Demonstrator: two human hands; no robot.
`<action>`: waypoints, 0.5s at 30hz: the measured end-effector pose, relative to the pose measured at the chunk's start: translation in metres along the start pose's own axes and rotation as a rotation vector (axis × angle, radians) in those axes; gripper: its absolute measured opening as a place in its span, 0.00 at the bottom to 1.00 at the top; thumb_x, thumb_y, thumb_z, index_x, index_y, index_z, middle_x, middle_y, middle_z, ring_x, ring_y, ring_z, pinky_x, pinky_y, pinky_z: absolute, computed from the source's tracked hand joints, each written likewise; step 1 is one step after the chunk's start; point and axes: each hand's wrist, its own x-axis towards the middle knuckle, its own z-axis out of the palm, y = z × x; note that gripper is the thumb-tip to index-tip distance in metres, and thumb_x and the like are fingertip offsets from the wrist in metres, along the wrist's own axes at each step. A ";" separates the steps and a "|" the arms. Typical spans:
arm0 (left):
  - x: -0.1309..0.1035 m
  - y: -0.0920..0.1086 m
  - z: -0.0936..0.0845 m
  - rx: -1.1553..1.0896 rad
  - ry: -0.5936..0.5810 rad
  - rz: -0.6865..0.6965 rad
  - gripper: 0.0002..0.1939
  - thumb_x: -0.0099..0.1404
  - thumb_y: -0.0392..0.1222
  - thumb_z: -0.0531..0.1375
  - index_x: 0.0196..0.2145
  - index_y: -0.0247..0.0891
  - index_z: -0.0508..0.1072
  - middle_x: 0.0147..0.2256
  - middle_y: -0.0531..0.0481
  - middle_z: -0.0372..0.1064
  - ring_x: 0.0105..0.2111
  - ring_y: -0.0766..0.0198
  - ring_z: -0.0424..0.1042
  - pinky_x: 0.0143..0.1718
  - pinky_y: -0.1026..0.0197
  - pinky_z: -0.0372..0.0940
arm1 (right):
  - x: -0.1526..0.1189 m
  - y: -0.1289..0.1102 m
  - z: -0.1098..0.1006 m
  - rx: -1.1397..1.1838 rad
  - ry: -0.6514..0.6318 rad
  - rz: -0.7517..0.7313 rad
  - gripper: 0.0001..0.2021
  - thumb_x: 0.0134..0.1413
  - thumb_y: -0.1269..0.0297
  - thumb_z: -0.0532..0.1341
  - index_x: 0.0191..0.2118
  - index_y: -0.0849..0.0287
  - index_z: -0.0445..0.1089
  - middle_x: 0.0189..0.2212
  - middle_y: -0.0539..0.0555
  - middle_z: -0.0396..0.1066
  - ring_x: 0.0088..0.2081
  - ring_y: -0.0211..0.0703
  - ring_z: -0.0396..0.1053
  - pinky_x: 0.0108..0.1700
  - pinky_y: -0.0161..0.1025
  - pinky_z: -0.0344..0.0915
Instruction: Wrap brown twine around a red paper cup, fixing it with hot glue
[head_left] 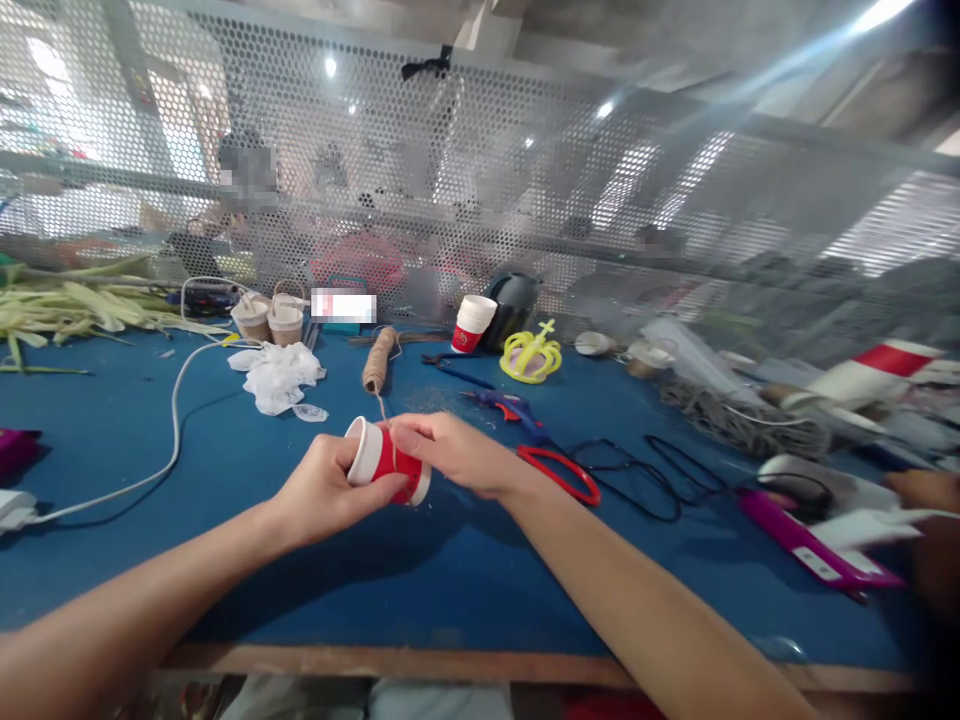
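A red-and-white paper cup lies tilted on its side, just above the blue table, with its white rim toward the left. My left hand is closed around it, the thumb along the near side and the fingers at the rim. My right hand pinches a strand of brown twine against the red band, thumb and fingers together. That strand crosses the cup's side and leads back to a twine roll lying behind the cup. The fingertips of my right hand are partly hidden.
Behind stand stacked paper cups, a yellow crown-shaped piece and pliers. A blue glue gun, red-handled scissors and black cable lie right. Crumpled white plastic and a white cable lie left. Perforated metal screen closes off the back.
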 end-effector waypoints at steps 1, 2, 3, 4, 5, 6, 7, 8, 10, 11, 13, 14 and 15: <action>0.000 0.000 0.000 0.008 -0.012 -0.017 0.13 0.53 0.45 0.59 0.22 0.31 0.75 0.16 0.54 0.63 0.16 0.72 0.55 0.17 0.68 0.51 | 0.002 0.000 0.004 0.092 0.037 0.015 0.22 0.45 0.50 0.60 0.42 0.60 0.69 0.36 0.54 0.72 0.35 0.41 0.69 0.39 0.40 0.64; 0.000 0.000 -0.001 0.001 -0.017 -0.047 0.13 0.53 0.45 0.59 0.21 0.32 0.74 0.15 0.55 0.62 0.16 0.73 0.54 0.17 0.68 0.50 | 0.003 0.000 0.008 0.176 0.091 0.025 0.20 0.42 0.53 0.63 0.41 0.59 0.69 0.35 0.53 0.72 0.34 0.40 0.69 0.37 0.39 0.64; 0.001 -0.001 -0.001 -0.024 -0.017 -0.088 0.13 0.53 0.45 0.60 0.20 0.32 0.74 0.15 0.55 0.61 0.15 0.73 0.53 0.16 0.68 0.49 | 0.004 0.001 0.010 0.246 0.153 0.026 0.17 0.40 0.56 0.64 0.38 0.59 0.70 0.33 0.52 0.72 0.32 0.39 0.69 0.36 0.37 0.64; 0.002 -0.001 -0.001 -0.073 -0.017 -0.134 0.12 0.52 0.45 0.60 0.20 0.33 0.73 0.14 0.55 0.62 0.15 0.73 0.54 0.17 0.69 0.49 | 0.005 0.002 0.011 0.296 0.211 0.019 0.14 0.39 0.59 0.65 0.34 0.59 0.71 0.31 0.51 0.72 0.31 0.37 0.68 0.35 0.36 0.64; 0.003 -0.001 -0.002 -0.147 -0.017 -0.181 0.11 0.51 0.45 0.61 0.20 0.33 0.73 0.15 0.55 0.63 0.15 0.73 0.55 0.17 0.69 0.51 | 0.004 0.002 0.011 0.328 0.260 0.004 0.11 0.39 0.60 0.66 0.31 0.60 0.71 0.29 0.50 0.72 0.30 0.36 0.68 0.34 0.35 0.64; 0.005 -0.002 -0.002 -0.241 -0.013 -0.227 0.10 0.50 0.44 0.62 0.20 0.33 0.73 0.15 0.55 0.65 0.16 0.73 0.57 0.18 0.69 0.53 | 0.004 0.002 0.010 0.346 0.300 -0.021 0.09 0.39 0.61 0.66 0.28 0.60 0.71 0.27 0.49 0.71 0.29 0.35 0.67 0.34 0.34 0.63; 0.006 -0.002 -0.003 -0.347 -0.010 -0.275 0.10 0.49 0.44 0.63 0.20 0.34 0.73 0.16 0.55 0.67 0.16 0.72 0.59 0.19 0.69 0.54 | 0.002 0.001 0.008 0.358 0.331 -0.048 0.07 0.39 0.62 0.66 0.26 0.60 0.72 0.26 0.49 0.71 0.29 0.34 0.66 0.34 0.33 0.62; 0.008 -0.002 -0.003 -0.455 -0.006 -0.323 0.09 0.49 0.44 0.64 0.21 0.34 0.73 0.17 0.54 0.68 0.17 0.72 0.61 0.20 0.69 0.56 | 0.000 0.000 0.005 0.367 0.350 -0.074 0.07 0.39 0.63 0.65 0.26 0.60 0.72 0.26 0.49 0.71 0.29 0.33 0.66 0.33 0.32 0.61; 0.010 -0.001 -0.005 -0.634 0.007 -0.412 0.10 0.48 0.44 0.65 0.21 0.34 0.73 0.17 0.54 0.69 0.17 0.72 0.63 0.20 0.70 0.57 | -0.004 -0.003 -0.001 0.382 0.370 -0.109 0.05 0.41 0.63 0.65 0.26 0.59 0.73 0.26 0.48 0.71 0.29 0.31 0.65 0.30 0.30 0.59; 0.011 -0.001 -0.006 -0.694 0.016 -0.447 0.10 0.48 0.44 0.65 0.21 0.33 0.72 0.17 0.54 0.69 0.16 0.73 0.63 0.20 0.70 0.57 | -0.007 -0.004 -0.004 0.390 0.369 -0.117 0.05 0.41 0.64 0.65 0.26 0.59 0.73 0.27 0.48 0.71 0.28 0.31 0.64 0.28 0.30 0.57; 0.012 0.000 -0.007 -0.765 0.029 -0.491 0.10 0.48 0.43 0.65 0.22 0.32 0.72 0.18 0.53 0.70 0.17 0.72 0.65 0.20 0.70 0.59 | -0.011 -0.006 -0.008 0.394 0.353 -0.116 0.04 0.41 0.65 0.64 0.27 0.58 0.73 0.27 0.49 0.71 0.27 0.31 0.63 0.27 0.30 0.56; 0.012 0.000 -0.008 -0.781 0.036 -0.503 0.09 0.47 0.42 0.65 0.22 0.32 0.73 0.19 0.52 0.71 0.17 0.72 0.66 0.21 0.70 0.60 | -0.013 -0.007 -0.010 0.386 0.342 -0.118 0.04 0.41 0.65 0.64 0.28 0.58 0.73 0.27 0.49 0.70 0.27 0.31 0.63 0.28 0.31 0.56; 0.012 0.000 -0.008 -0.794 0.032 -0.512 0.09 0.47 0.41 0.66 0.23 0.31 0.73 0.19 0.51 0.72 0.18 0.71 0.67 0.22 0.70 0.61 | -0.014 -0.007 -0.010 0.374 0.331 -0.124 0.05 0.42 0.65 0.64 0.28 0.58 0.73 0.27 0.49 0.70 0.28 0.31 0.63 0.29 0.31 0.57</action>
